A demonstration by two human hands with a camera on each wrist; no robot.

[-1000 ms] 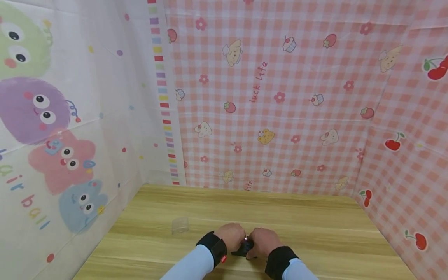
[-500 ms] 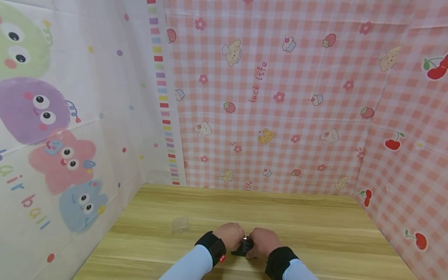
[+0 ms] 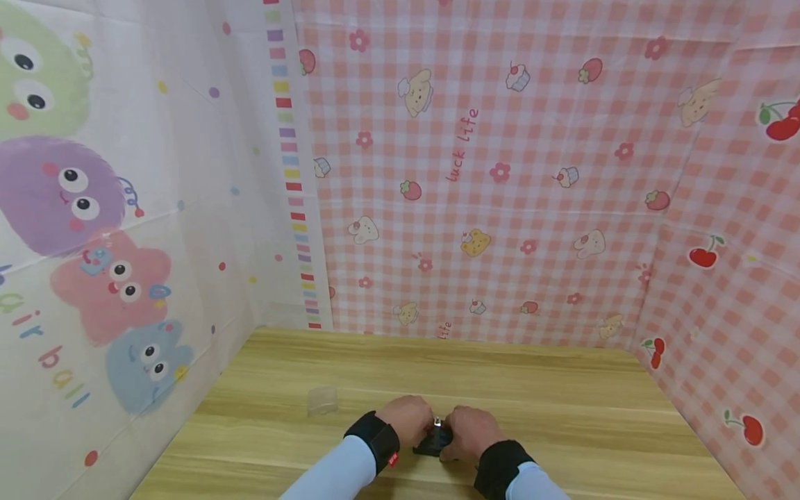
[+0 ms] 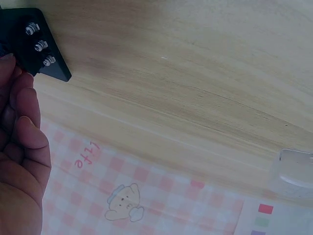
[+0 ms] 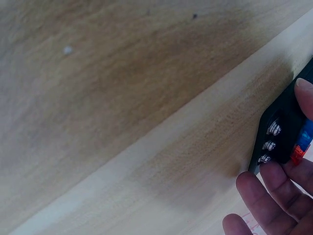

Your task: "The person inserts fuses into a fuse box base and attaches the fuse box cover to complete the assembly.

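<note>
A small black base with a row of metal screws (image 4: 39, 45) sits low in the middle of the table, between both hands; its exact kind is unclear. In the head view a shiny metal piece (image 3: 437, 421) stands up from it. My right hand (image 3: 473, 434) grips the base from the right, thumb on its top and fingertips at its edge. From the left, my left hand (image 3: 406, 421) pinches at the base with curled fingers; its fingertips are partly cut off in the left wrist view. A blue and red part (image 5: 302, 142) shows beside the right fingers.
A clear plastic cover (image 3: 321, 401) lies on the wooden table (image 3: 531, 378), left of and beyond the hands. Printed cloth walls enclose the table at the back (image 3: 500, 208), left (image 3: 206, 278) and right (image 3: 712, 312).
My left hand has shifted slightly left and away from the middle, so more of the upright metal piece shows. The right hand and the plastic cover have stayed in place.
</note>
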